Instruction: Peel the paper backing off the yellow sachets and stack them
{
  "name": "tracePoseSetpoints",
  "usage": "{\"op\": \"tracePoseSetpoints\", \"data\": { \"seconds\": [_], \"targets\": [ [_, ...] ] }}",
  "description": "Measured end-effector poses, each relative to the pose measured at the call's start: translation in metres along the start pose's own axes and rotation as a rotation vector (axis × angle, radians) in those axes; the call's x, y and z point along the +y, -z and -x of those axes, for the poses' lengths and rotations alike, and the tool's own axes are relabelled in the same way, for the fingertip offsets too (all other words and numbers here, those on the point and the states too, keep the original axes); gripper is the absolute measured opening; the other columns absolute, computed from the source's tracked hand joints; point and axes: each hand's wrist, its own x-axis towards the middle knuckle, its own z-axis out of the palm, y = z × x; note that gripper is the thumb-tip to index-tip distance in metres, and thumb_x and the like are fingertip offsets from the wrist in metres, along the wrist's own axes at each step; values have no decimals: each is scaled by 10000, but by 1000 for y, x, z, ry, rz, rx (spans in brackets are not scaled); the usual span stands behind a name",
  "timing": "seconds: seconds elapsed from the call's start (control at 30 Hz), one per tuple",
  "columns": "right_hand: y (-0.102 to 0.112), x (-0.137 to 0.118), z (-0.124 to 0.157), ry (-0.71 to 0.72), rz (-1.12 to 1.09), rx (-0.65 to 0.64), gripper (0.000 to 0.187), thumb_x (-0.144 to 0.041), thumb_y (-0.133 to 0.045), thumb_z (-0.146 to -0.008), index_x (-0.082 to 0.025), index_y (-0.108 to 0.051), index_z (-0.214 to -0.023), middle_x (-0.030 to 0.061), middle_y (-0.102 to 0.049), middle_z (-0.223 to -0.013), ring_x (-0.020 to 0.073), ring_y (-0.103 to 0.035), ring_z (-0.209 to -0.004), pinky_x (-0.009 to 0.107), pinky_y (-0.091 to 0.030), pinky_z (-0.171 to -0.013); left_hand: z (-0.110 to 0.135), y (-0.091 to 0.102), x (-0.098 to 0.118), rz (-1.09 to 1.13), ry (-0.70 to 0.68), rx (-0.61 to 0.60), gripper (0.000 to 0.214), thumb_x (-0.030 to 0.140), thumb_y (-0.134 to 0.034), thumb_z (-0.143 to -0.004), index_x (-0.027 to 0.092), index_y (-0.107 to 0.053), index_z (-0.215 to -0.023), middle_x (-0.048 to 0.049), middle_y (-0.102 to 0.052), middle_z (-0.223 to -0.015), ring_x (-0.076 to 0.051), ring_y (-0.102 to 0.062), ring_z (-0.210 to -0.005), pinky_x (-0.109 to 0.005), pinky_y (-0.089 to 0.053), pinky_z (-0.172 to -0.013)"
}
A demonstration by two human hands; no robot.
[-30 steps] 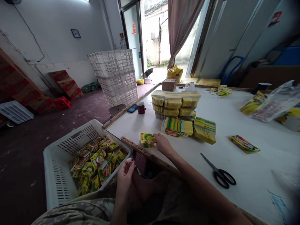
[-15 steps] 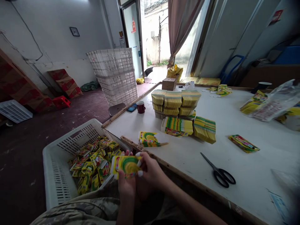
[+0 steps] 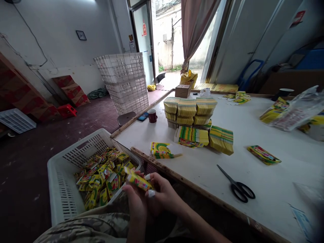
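A small yellow-and-green printed carton is held between both hands over my lap, its narrow side turned up. My left hand cradles it from below and the left, thumb at its near end. With white-wrapped fingertips, my right hand grips its right end. Left of the hands, a white plastic crate holds many similar cartons, loosely heaped. A few flat cartons lie on the table just beyond my hands.
On the white table stand stacked bundles of flat cartons. Black scissors, a single flat carton and a dark red mug rest there too. A wooden strip edges the table. Stacked white crates stand beyond.
The carton has turned from showing its broad, flat face to showing a narrow side, and looks opened into a box shape. Both hands stay around it in nearly the same place.
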Motion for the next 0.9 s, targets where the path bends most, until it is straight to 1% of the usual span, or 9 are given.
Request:
{"op": "tracePoseSetpoints", "data": {
  "seconds": [0.07, 0.13, 0.2, 0.3, 0.5, 0.6, 0.67, 0.73, 0.9],
  "targets": [
    [6, -8, -4, 2, -155, -10, 300, -301, -737, -707, -198, -623, -966, -32, -576, -753, 135, -517, -718, 240, -398, -638, -2, 0, -5, 95, 52, -42, 635, 788, -498, -692, 236, -654, -964, -37, -664, -882, -214, -621, -871, -315, -514, -786],
    [10, -15, -5, -18, -257, -32, 307, -349, -751, -708, -191, -631, -943, -9, -628, -785, 156, -567, -759, 269, -428, -694, -4, 1, -10, 184, 101, -31, 444, 582, -674, -718, 226, -672, -984, -29, -687, -932, -192, -629, -919, -282, -505, -816],
    [11, -19, -5, -57, -311, -35, 329, -369, -788, -671, -188, -640, -903, -4, -656, -768, 161, -591, -738, 281, -439, -701, -6, 3, -16, 230, 129, 5, 336, 429, -736, -723, 216, -687, -979, -21, -704, -935, -167, -643, -892, -254, -508, -793],
    [10, -19, -3, -86, -382, 2, 351, -380, -817, -632, -193, -658, -883, -10, -673, -745, 158, -603, -705, 281, -450, -694, -7, 5, -18, 271, 148, 25, 314, 405, -781, -673, 206, -711, -906, -11, -722, -875, -148, -660, -795, -234, -526, -721],
    [9, -17, -2, -87, -459, 14, 331, -333, -836, -614, -173, -669, -850, -14, -669, -721, 133, -589, -680, 255, -444, -690, -4, 1, -13, 294, 150, 56, 397, 420, -850, -547, 203, -728, -858, -5, -739, -841, -150, -679, -757, -236, -549, -691],
    [6, -13, -2, -65, -409, 54, 292, -318, -834, -601, -166, -644, -763, -21, -647, -697, 114, -551, -642, 234, -426, -647, -2, -1, -11, 279, 113, 107, 375, 408, -860, -527, 194, -724, -804, 11, -733, -783, -129, -670, -699, -212, -539, -651],
    [7, -10, -3, -33, -300, 96, 254, -351, -787, -649, -169, -624, -721, -22, -626, -675, 111, -529, -610, 238, -422, -617, -1, -2, -9, 262, 94, 129, 358, 405, -859, -529, 185, -716, -773, 14, -727, -752, -122, -662, -670, -208, -534, -634],
    [10, -8, -5, -7, -189, 115, 214, -371, -720, -706, -175, -636, -729, -19, -607, -660, 122, -528, -605, 256, -434, -614, 0, -3, -6, 244, 77, 131, 338, 392, -861, -529, 179, -703, -738, 20, -718, -724, -115, -654, -651, -207, -531, -631],
    [26, -12, -6, 71, 20, 98, 61, -218, -692, -690, -176, -732, -708, 1, -579, -697, 148, -531, -682, 259, -411, -636, -3, 0, 7, 202, 4, 103, 314, 373, -861, -533, 193, -676, -712, 45, -692, -694, -106, -650, -669, -199, -525, -659]
  ]
}}
